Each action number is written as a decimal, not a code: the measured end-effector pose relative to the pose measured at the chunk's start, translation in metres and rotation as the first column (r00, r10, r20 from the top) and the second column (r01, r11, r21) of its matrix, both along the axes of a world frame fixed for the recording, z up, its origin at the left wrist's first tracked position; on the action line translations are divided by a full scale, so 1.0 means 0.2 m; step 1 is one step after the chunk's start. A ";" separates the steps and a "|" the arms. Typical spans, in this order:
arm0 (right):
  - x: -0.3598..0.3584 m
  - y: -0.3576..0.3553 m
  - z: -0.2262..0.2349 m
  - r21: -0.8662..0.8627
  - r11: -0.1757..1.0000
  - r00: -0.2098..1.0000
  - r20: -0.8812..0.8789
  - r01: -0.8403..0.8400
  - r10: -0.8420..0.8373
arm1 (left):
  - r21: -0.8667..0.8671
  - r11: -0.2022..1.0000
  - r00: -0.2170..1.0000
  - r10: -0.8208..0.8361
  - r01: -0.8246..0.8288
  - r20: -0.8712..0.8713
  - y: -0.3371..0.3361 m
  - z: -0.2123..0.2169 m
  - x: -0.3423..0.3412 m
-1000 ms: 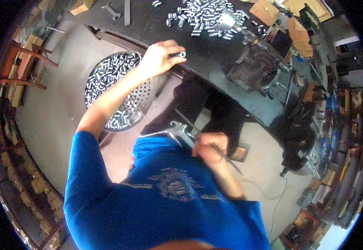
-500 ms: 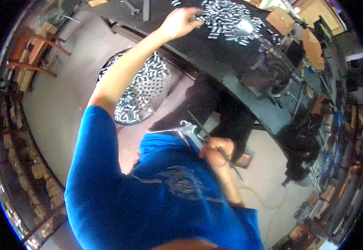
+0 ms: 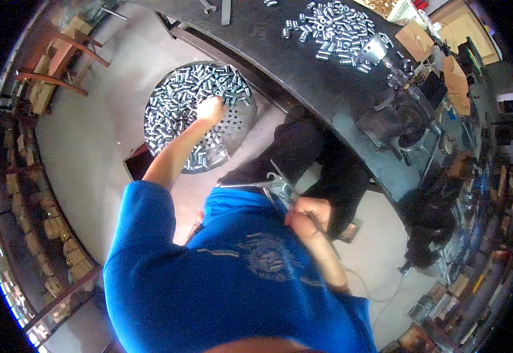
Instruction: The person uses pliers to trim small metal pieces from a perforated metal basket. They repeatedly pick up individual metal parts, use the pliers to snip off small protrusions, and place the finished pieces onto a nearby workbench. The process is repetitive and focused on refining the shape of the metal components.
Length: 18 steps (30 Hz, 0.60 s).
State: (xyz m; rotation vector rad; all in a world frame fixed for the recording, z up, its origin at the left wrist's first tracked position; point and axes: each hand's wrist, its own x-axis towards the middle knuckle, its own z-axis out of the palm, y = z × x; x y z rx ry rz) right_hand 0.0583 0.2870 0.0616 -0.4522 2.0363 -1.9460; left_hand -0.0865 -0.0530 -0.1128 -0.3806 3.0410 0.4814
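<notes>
My left hand (image 3: 211, 110) reaches down to the metal sleeves (image 3: 174, 100) heaped in a round perforated tray (image 3: 241, 120), left of the bench. Its fingers are curled in at the sleeves, and what they may pinch is hidden. In front of my body, my right hand (image 3: 310, 213) is closed around a silver air blow gun (image 3: 279, 187), its thin nozzle pointing left. A thin dark rod (image 3: 286, 178) like a slim file is also held there, crossing the gun. A second pile of metal sleeves (image 3: 342, 32) lies loose on the dark bench.
On the dark bench (image 3: 268, 35), a drill chuck (image 3: 376, 50) on a dark machine (image 3: 386, 115) stands beside the pile. A wrench (image 3: 208, 6) lies at the far edge. A wooden stool (image 3: 53, 67) stands far left. A pale hose (image 3: 365, 288) trails over the floor at right.
My left hand has come from the sleeve pile on the bench down and left to the round tray. My right hand keeps its grip on the blow gun and rod, nearly in place.
</notes>
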 end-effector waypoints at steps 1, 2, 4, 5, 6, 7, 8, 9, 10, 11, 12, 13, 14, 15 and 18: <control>0.00 0.01 0.00 0.007 1.000 1.000 -0.005 -0.002 0.002 | -0.061 0.998 0.999 0.010 -0.007 0.052 0.03 0.00 -0.01; 0.00 0.01 0.02 0.013 1.000 1.000 -0.009 -0.005 0.005 | -0.089 0.996 1.000 0.000 0.002 0.020 0.05 -0.02 0.00; 0.00 0.01 0.02 0.007 1.000 1.000 -0.008 -0.005 0.005 | -0.091 0.995 0.999 0.033 -0.034 -0.017 0.07 -0.02 0.01; 0.00 0.02 0.01 -0.001 1.000 1.000 -0.003 -0.001 0.001 | -0.091 0.994 0.998 0.049 -0.053 -0.036 0.07 -0.03 0.01; 0.01 0.02 -0.01 -0.012 1.000 1.000 0.003 0.002 -0.002 | -0.061 0.994 0.993 0.086 -0.091 -0.081 0.07 -0.03 0.01; 0.01 0.02 -0.02 -0.023 1.000 1.000 0.009 0.005 -0.005 | -0.046 0.995 0.995 0.091 -0.093 -0.047 0.07 -0.02 0.02; 0.02 0.02 -0.02 -0.009 1.000 1.000 0.024 0.013 -0.013 | -0.030 0.995 0.995 0.095 -0.096 -0.013 0.07 -0.02 0.02; 0.02 0.02 -0.02 0.003 1.000 0.999 0.036 0.022 -0.022 | -0.016 0.995 0.995 0.098 -0.098 0.017 0.06 0.00 0.01; 0.02 0.01 -0.02 0.015 0.999 0.998 0.048 0.031 -0.031 | -0.030 0.995 0.996 0.091 -0.091 0.002 0.05 -0.02 0.02; 0.01 0.02 -0.01 0.016 1.000 0.999 0.032 -0.024 0.024 | -0.027 0.994 0.995 0.102 -0.101 0.008 0.05 -0.02 0.02; -0.01 0.03 0.00 0.017 0.997 0.997 0.021 -0.076 0.075 | -0.024 0.994 0.994 0.109 -0.108 0.018 0.06 -0.01 0.03; -0.02 0.03 0.02 0.020 0.992 0.992 0.010 -0.126 0.125 | -0.021 0.993 0.993 0.114 -0.114 0.028 0.07 0.00 0.03; -0.03 0.02 0.03 0.008 0.996 0.996 -0.017 -0.091 0.091 | 0.084 0.993 0.996 0.089 -0.088 -0.004 0.06 0.02 0.04; -0.02 0.00 0.04 -0.003 0.999 0.998 -0.038 -0.054 0.054 | 0.191 0.980 0.997 0.064 -0.057 -0.032 0.07 0.05 0.05; -0.04 0.02 0.03 0.024 1.000 0.994 -0.108 0.000 0.002 | 0.931 0.349 0.994 0.009 -0.104 0.108 0.23 0.32 0.17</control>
